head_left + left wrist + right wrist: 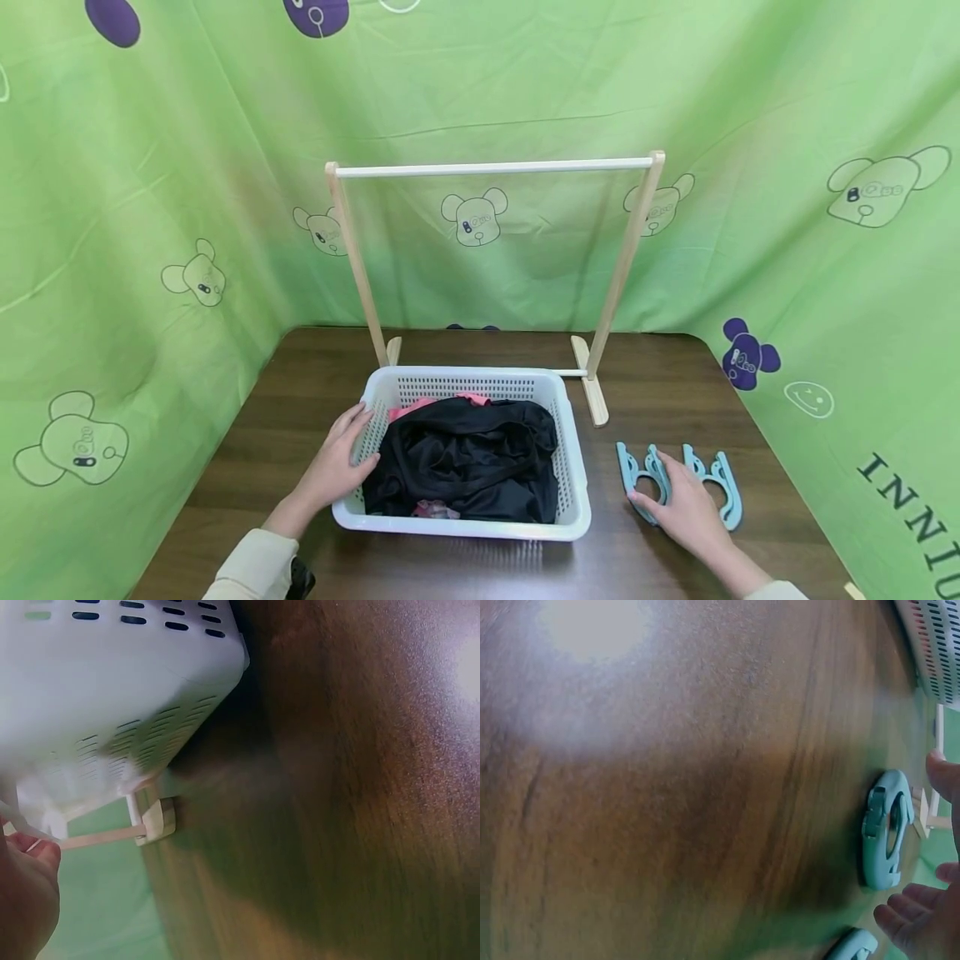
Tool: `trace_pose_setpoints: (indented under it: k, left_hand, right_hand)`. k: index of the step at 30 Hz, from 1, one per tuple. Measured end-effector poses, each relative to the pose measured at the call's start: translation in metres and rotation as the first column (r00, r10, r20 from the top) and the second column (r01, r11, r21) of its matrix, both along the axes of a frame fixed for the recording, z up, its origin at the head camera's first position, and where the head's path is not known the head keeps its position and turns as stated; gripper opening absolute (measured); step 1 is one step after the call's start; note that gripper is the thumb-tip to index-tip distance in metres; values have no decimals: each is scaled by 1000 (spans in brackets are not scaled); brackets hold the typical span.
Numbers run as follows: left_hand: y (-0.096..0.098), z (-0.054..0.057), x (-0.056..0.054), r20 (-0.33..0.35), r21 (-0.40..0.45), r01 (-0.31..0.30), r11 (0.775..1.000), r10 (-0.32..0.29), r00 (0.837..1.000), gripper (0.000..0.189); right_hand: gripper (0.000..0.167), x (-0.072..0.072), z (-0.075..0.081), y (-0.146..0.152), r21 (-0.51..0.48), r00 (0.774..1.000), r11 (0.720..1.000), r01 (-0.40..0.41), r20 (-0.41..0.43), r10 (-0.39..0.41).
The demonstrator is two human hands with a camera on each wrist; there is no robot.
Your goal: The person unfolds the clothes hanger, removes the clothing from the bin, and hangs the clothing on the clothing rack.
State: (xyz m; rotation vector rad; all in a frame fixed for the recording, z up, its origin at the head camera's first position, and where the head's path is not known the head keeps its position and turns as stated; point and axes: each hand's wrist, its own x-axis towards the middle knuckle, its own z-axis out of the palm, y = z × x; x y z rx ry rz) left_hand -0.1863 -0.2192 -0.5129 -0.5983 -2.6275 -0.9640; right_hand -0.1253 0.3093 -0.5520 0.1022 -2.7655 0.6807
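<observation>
A white plastic laundry basket (573,483) sits on the table, heaped with a black garment (472,467) and a few pink pieces of cloth (411,407). My left hand (333,462) grips the basket's left rim, thumb over the inner side; the left wrist view catches its fingers (46,855) at the rim. To the basket's right lie two light blue folded hangers, a nearer one (627,472) and a farther one (733,504). Over the nearer hanger is my right hand (686,508), thumb and fingers spread; a gap to the hanger (877,840) shows in the right wrist view.
Behind the basket stands a wooden rack with a white top bar (487,168) and a wooden foot (591,383) on the right. The brown table (300,383) is bordered by a green patterned curtain (480,100) at the back and sides.
</observation>
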Motion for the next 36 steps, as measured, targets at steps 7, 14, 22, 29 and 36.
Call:
trace_pose_setpoints:
  k: [7, 14, 22, 29, 36]
  left_hand:
    - [1, -5, -6, -42, 65, 0, 998, 2, 999, 61]
    - [2, -5, -10, 24, 161, -21, 987, 17, 1000, 61]
    - [1, -4, -9, 45, 164, -43, 986, 36, 998, 61]
    - [1, -9, -4, 14, 156, -58, 986, 56, 998, 61]
    - [0, -12, -1, 8, 170, -65, 983, 64, 998, 62]
  right_hand:
    - [94, -2, -3, -2, -8, 998, 1000, 15, 62, -14]
    - [101, -6, -7, -4, 2, 994, 999, 35, 104, -35]
    - [106, -7, -6, -9, 0, 989, 999, 38, 140, -38]
    - [107, -8, -10, -12, 35, 985, 998, 56, 161, -61]
    - [104, -9, -11, -16, 36, 974, 995, 93, 203, -98]
